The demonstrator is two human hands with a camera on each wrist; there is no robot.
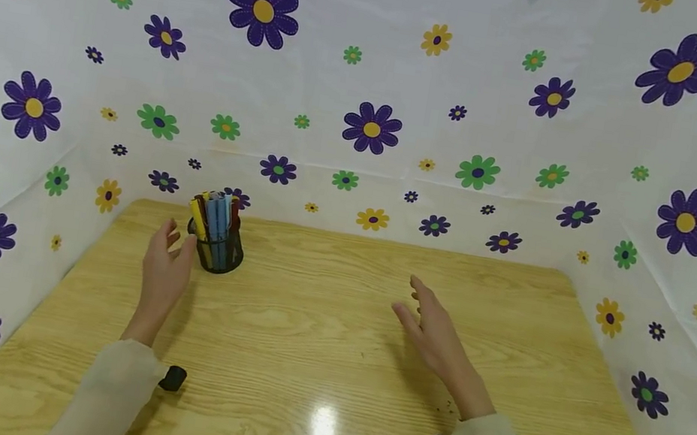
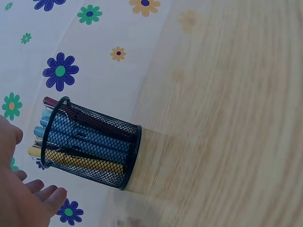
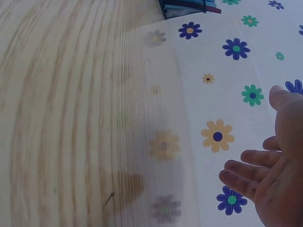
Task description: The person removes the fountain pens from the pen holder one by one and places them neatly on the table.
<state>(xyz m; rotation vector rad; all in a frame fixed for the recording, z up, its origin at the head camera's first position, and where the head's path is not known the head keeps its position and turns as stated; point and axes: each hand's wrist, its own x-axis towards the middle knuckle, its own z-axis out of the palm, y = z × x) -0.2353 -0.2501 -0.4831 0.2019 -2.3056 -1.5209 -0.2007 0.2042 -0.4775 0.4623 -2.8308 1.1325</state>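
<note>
- L hand: left part of frame, fingers loose, nothing held, just beside mesh cup
- mesh cup w/ pens: upright, left of ctr, way closer to L hand
- R hand: right of ctr, loose n empty, well apart from cup tbh

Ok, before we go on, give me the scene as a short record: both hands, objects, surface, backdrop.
Object: black cylindrical mesh pen cup, upright, at the far left of the table
Contents: slim yellow, blue and dark red pens; exact count unclear
Left grip: bare hand, empty, beside the cup's left side, apart from it in the left wrist view
Right grip: bare hand, empty, over the table's right half, away from the cup
Surface: yellowish wood-grain table
Backdrop: white sheet with purple, green and yellow flowers
</note>
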